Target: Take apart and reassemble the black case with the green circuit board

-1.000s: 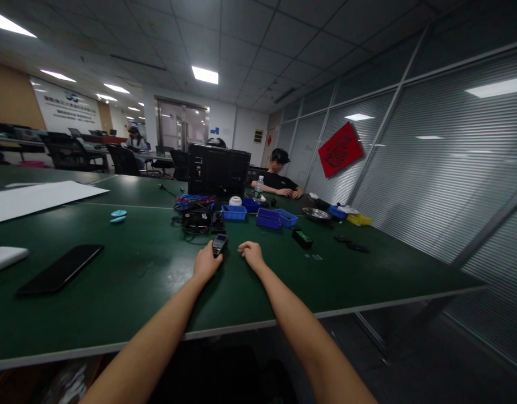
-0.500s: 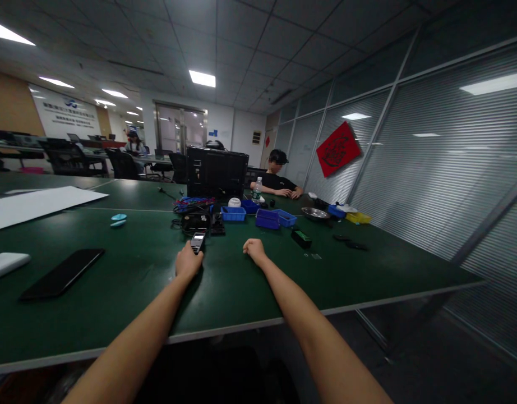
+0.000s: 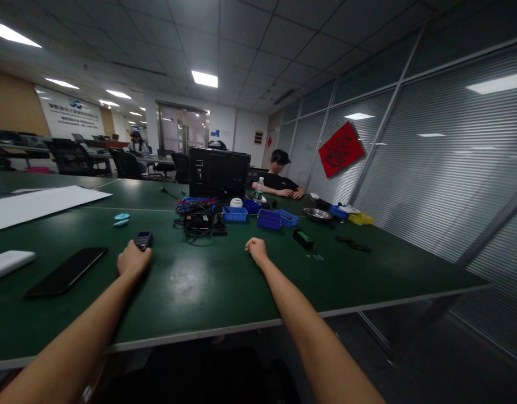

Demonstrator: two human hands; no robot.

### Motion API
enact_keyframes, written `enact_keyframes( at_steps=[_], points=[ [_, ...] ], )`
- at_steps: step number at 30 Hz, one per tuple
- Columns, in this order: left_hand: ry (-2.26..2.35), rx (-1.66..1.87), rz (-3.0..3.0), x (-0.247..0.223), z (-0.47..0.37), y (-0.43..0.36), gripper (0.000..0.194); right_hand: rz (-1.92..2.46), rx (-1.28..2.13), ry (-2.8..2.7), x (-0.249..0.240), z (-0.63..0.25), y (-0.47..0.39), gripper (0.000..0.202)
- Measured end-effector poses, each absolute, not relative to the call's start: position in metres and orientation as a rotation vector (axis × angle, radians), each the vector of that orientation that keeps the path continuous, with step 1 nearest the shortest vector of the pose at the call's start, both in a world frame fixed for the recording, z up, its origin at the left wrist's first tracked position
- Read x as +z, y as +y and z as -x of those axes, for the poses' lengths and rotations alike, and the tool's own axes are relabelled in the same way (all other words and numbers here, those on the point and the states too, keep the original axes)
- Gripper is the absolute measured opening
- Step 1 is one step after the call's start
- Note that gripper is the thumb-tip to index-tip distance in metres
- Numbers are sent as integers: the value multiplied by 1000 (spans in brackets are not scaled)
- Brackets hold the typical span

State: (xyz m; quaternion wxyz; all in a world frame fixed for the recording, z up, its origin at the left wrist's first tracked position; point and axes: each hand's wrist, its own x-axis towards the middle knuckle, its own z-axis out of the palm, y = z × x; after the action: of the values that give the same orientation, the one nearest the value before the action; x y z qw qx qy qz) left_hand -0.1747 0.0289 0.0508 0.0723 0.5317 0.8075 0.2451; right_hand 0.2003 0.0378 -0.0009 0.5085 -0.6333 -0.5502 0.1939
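Note:
My left hand (image 3: 133, 260) is wrapped round a dark handheld device with a small screen (image 3: 144, 240), on or just above the green table. Its screen end sticks out past my fingers, and my hand covers the rest. My right hand (image 3: 256, 250) rests on the table further right, fingers curled in, with no object showing in it. Beyond my left hand lie two light-blue pieces (image 3: 121, 219). To its left is a flat black slab (image 3: 67, 271).
A black monitor (image 3: 220, 171) stands at mid-table. Before it are bundled wires (image 3: 195, 204), a white ball (image 3: 236, 202), blue trays (image 3: 235, 214) and a bottle (image 3: 259, 189). A green-topped black box (image 3: 303, 238) and a metal bowl (image 3: 317, 214) lie right. A person (image 3: 279, 179) sits across the table.
My left hand has moved left with the handheld device, away from the black items by the wires. My right hand has stayed in place.

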Motion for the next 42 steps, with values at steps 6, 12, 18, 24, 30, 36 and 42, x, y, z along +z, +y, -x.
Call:
enact_keyframes(
  at_steps=[6, 12, 18, 24, 30, 36, 42],
  points=[
    [2530, 589, -1501, 58, 214, 33, 45, 1530, 463, -1343, -2, -200, 39, 23],
    [2519, 653, -1475, 55, 223, 35, 47, 1571, 464, -1355, 1, -199, 39, 23],
    [2429, 735, -1576, 49, 216, 34, 48, 1587, 451, -1378, 4, -198, 36, 24],
    [2264, 738, -1763, 47, 182, 26, 50, 1599, 448, -1371, 4, -197, 38, 24],
    [2144, 735, -1934, 37, 132, 27, 55, 1593, 426, -1357, 4, -196, 37, 22],
    [2069, 761, -2048, 30, 81, 26, 45, 1591, 440, -1333, 2, -195, 38, 23],
    [2077, 801, -2091, 28, 32, 23, 37, 1634, 446, -1279, 0, -194, 42, 24]
  ],
)
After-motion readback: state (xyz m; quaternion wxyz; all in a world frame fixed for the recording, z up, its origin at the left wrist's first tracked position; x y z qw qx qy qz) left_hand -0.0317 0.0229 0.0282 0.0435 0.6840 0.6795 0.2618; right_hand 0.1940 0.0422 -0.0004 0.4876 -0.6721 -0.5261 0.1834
